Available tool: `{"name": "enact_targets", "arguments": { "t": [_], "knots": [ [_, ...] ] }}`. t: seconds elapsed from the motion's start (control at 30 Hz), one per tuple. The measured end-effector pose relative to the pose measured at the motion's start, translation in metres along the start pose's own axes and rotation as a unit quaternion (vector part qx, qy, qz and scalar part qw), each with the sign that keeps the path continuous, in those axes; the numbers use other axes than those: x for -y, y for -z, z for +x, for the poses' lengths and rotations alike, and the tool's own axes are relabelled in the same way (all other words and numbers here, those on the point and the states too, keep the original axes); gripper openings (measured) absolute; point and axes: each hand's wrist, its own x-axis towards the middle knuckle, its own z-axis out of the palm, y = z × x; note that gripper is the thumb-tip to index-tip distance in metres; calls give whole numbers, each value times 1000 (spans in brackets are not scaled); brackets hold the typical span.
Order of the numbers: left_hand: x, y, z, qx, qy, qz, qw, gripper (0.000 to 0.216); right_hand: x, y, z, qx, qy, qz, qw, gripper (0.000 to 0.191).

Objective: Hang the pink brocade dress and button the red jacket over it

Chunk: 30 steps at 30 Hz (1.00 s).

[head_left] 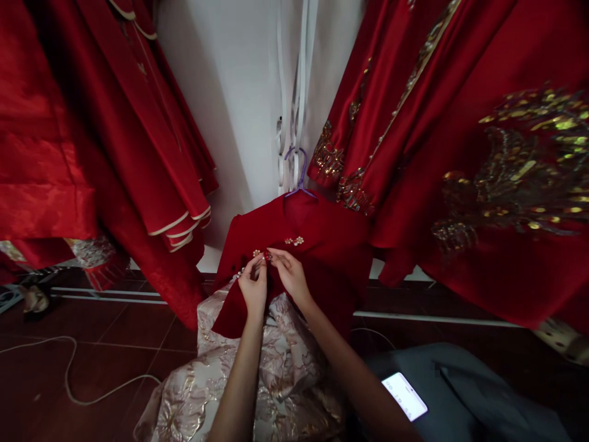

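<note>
A dark red jacket (340,245) hangs by a purple hanger (300,184) right in front of me. Pearl-like beaded fastenings (294,240) run along its front opening. My left hand (253,285) and my right hand (291,276) meet at this opening, fingertips almost touching. Both pinch a small red button fastening (267,255) on the jacket; its details are partly hidden by the fingers. Just beyond my left fingers is another beaded fastening (256,252). The jacket's lower front flap (230,310) hangs beside my left wrist, over a shiny pale brocade skirt (193,393).
Red garments (138,123) hang on the left; more red garments with gold sequins (519,166) hang on the right. White straps (299,80) dangle above the hanger. A lit phone (405,396) rests on grey-blue cloth (451,380). A pale cable (69,368) crosses the tiled floor.
</note>
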Motion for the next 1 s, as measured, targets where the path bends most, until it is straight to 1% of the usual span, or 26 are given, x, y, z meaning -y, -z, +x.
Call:
{"name": "enact_targets", "arguments": {
  "t": [0.1, 0.23, 0.43, 0.53, 0.63, 0.8, 1.0],
  "knots": [
    [-1, 1, -2, 5, 5, -11, 1000, 28, -2, -1, 5, -20, -29, -5, 999, 29],
    [6, 1, -3, -9, 11, -19, 1000, 29, -3, -2, 8, -49, -48, 8, 998, 36],
    [14, -1, -3, -29, 23, -99, 994, 37, -5, 2, 6, -41, -60, 34, 997, 37],
    [12, 0, -2, -30, 26, -106, 994, 35, -5, 2, 6, -38, -54, 42, 997, 38],
    [7, 1, -3, -39, 18, -76, 996, 31, -6, 2, 6, -33, -48, 28, 998, 37],
    [4, 1, -4, -39, 5, -53, 998, 32, -8, 4, 6, -23, -36, -2, 999, 37],
    [8, 2, -2, -42, 14, -32, 998, 32, -7, 4, 4, -26, 7, -55, 998, 35]
  ]
}}
